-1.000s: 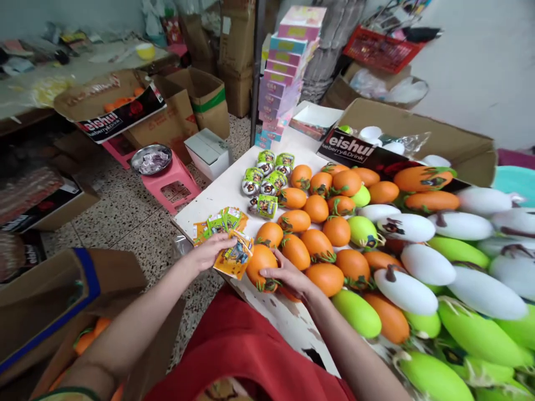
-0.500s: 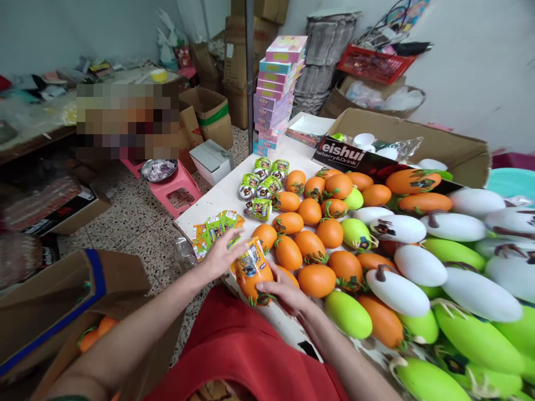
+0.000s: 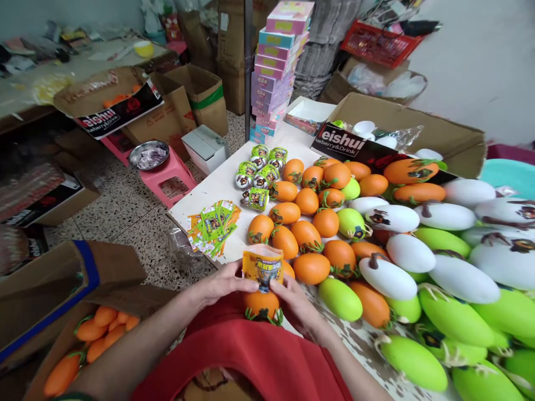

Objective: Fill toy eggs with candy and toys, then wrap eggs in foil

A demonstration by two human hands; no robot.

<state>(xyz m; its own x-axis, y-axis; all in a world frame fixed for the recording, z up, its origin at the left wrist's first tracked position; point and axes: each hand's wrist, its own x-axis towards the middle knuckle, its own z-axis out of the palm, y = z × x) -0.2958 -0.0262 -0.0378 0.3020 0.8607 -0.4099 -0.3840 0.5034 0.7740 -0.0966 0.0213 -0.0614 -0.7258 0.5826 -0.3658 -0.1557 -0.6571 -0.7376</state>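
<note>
Close to the red apron, my left hand [image 3: 228,283] and my right hand [image 3: 295,298] grip an orange printed sleeve [image 3: 263,268] from its two sides. The sleeve stands above an orange egg [image 3: 261,303] with green tendrils, around its upper part. Both thumbs press on the sleeve's front. Beyond my left hand lies a fanned pile of green and orange sleeves [image 3: 214,225]. Several small eggs in green wraps [image 3: 256,199] stand farther back. Rows of orange eggs [image 3: 311,269], white eggs [image 3: 388,277] and green eggs [image 3: 340,299] cover the table to the right.
An open carton [image 3: 409,120] stands at the table's back right, and stacked pink and purple boxes [image 3: 271,83] at the back. On the floor side are a pink stool [image 3: 167,181] with a metal bowl [image 3: 149,156] and a carton [image 3: 104,267] near orange eggs at lower left.
My left hand has come back from beside the sleeve pile to the held sleeve. Sleeve and egg are now upright, nearer my body, between both hands. The camera view has shifted slightly.
</note>
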